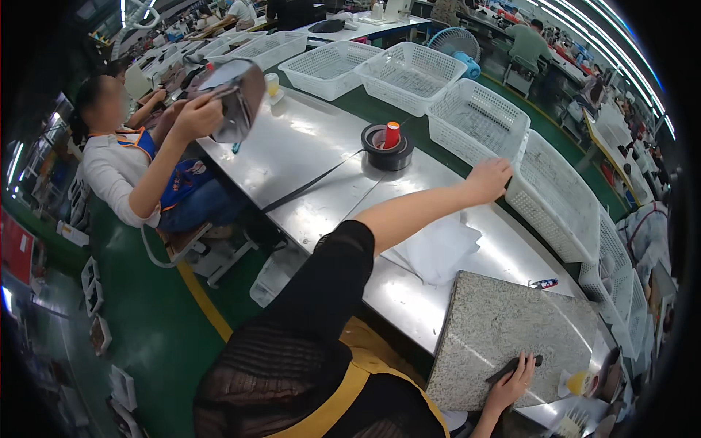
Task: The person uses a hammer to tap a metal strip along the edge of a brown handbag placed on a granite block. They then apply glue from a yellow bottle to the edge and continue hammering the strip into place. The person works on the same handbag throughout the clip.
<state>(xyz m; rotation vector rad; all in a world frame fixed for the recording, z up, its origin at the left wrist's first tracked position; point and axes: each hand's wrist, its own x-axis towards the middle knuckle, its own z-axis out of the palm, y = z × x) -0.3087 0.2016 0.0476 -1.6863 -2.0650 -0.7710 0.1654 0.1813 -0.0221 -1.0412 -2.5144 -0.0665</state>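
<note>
My left hand (488,181) reaches out over the far side of the metal table, beside the rim of a white plastic basket (478,124). Its fingers are loosely bent and a little blurred, with nothing visible in them. On a speckled grey stone slab (482,328) at the lower right rests my right hand (514,382). Its fingers are closed over a dark narrow piece (501,371), whose exact kind I cannot make out. White sheets (438,248) lie on the table under my left forearm. Just past the slab's far edge is a small tool with a coloured handle (544,283).
Several white baskets line the table's far edge, one (555,197) curving round to the right. A roll of black tape (387,157) carries a red thread spool (393,133). At the left, a seated co-worker (120,168) holds up a dark bag-like piece (241,102). Small yellow-filled containers stand nearby.
</note>
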